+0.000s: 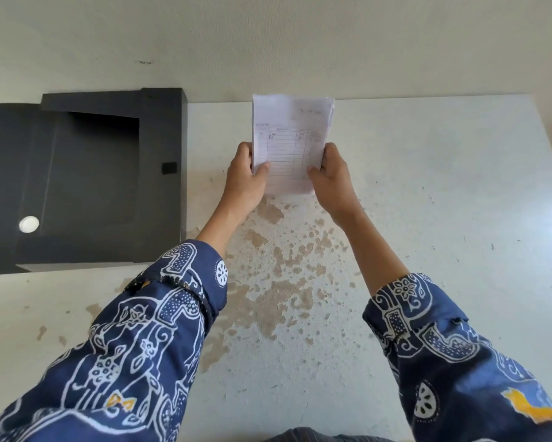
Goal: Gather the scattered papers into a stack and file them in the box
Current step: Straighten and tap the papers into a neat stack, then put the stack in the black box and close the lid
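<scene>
White papers (292, 138), one stack, upright above the desk (427, 218). Left hand (247, 177) and right hand (330, 178) pinch its lower side edges. Black box (108, 173), open, lies left.

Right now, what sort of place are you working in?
Probably a plain office or storeroom desk: a worn white table with peeling paint against a bare wall, an open black file box, and form-printed papers in both hands.

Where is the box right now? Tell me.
In the head view the black box lies open on the table's far left, beside the left hand, which with the right hand holds the papers.
</scene>
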